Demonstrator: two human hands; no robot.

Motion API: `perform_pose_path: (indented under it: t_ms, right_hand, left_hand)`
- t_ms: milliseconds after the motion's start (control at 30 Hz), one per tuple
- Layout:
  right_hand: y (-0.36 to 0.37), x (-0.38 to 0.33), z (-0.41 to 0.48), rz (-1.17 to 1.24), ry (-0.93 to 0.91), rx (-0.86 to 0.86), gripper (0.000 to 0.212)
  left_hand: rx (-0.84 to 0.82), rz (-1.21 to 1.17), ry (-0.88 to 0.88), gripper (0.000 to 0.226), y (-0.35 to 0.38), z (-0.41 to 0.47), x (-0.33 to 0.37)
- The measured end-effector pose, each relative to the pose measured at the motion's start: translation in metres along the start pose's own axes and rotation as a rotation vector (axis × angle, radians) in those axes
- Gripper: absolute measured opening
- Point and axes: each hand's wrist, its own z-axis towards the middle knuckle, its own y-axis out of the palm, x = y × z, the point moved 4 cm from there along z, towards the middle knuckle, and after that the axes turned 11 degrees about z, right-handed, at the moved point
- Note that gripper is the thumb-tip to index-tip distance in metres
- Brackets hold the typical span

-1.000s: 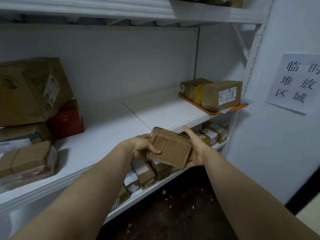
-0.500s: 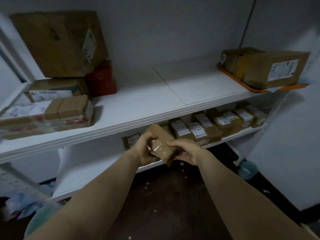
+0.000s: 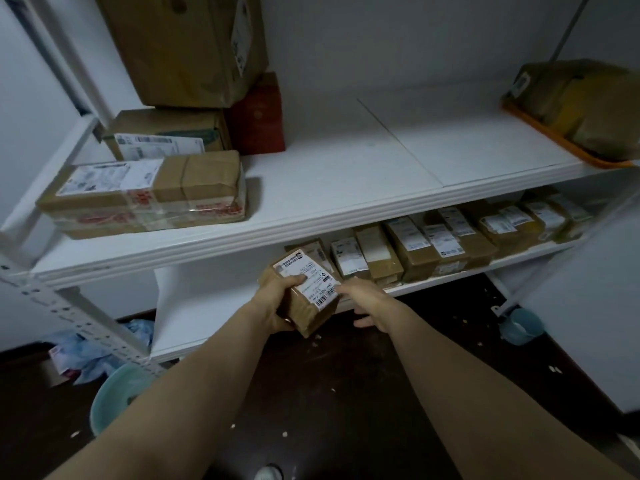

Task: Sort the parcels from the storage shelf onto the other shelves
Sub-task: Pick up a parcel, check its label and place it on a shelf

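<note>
The left hand [image 3: 277, 308] grasps a labelled parcel [image 3: 308, 296], the right hand [image 3: 370, 303] lies relaxed beside it, and the next move probably sets the parcel on the lower shelf [image 3: 207, 313], left of the row.

Dim, cool, greyish light all round; the white upper shelf [image 3: 346, 188] caught the most of it, the dark floor [image 3: 329, 393] swallowed nearly everything; the flat box [image 3: 145, 195] threw a soft shadow to its right, a faint sheen on its tape; the row of boxes [image 3: 415, 251] below sat in shade. The parcel [image 3: 308, 292] at centre was fairly sharp, barcode plain, small print unreadable. Out at the edges things smeared and bent: the shelf post [image 3: 69, 315] bowed, and the packages on the orange tray [image 3: 561, 139] went soft.
</note>
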Motion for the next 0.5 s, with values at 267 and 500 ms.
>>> perform_pose_path:
  t_ms: [267,500]
  right_hand:
    - [0.078,0.005,0.041,0.14,-0.001,-0.011,0.022]
    - [0.121,0.015,0.082,-0.135,-0.142,0.095,0.033]
  left_hand:
    - [0.287,-0.208,-0.022,0.069,-0.07,0.043,-0.014]
    - [0.187,-0.003,-0.047,0.011,-0.098,0.091,-0.016]
